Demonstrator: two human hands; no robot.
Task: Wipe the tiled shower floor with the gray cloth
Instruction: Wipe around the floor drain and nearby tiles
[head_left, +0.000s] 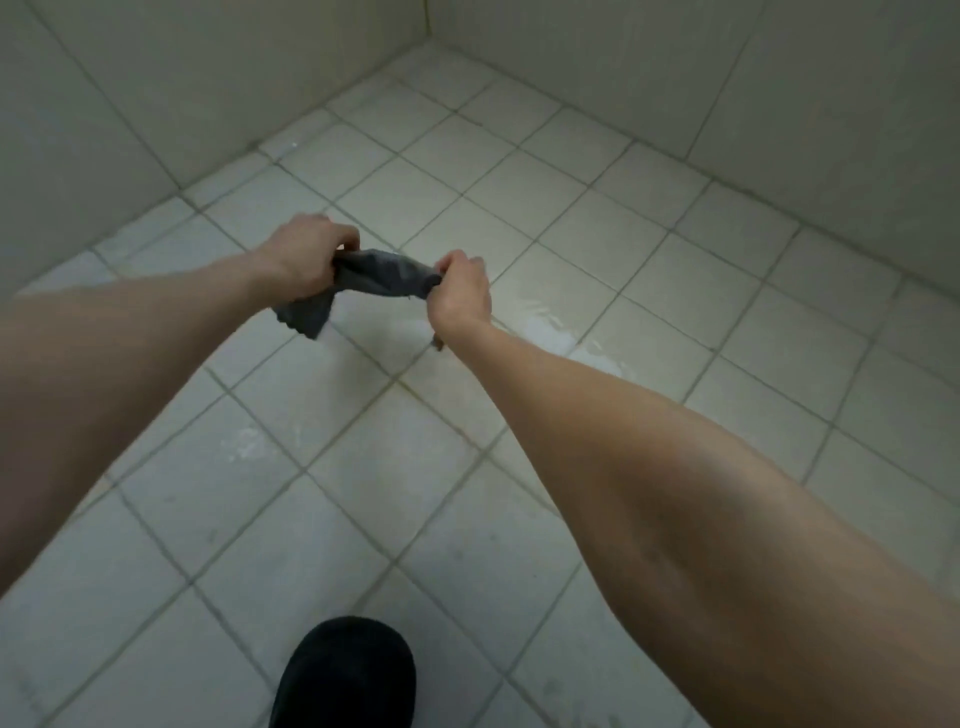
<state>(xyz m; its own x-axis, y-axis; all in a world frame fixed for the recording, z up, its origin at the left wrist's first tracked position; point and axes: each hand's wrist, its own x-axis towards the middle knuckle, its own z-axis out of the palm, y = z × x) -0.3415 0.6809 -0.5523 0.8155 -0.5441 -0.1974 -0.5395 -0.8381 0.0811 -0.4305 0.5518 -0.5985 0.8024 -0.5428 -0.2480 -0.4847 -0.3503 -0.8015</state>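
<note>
You are holding the gray cloth (382, 273) stretched above the tiled shower floor (571, 234), your left hand (306, 257) gripping its nine o'clock end, your right hand (462, 293) gripping its three o'clock end. A wet patch (550, 332) is glistening at four o'clock; your black shoe (345, 675) is standing at six.

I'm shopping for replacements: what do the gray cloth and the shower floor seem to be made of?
Gray cloth: soft textile, probably cotton or microfibre, matte; it bunches and droops between the left hand and right hand gripping it. Shower floor: square tiles, likely glazed ceramic, pale with darker grout lines; a wet patch reflects light.
</note>
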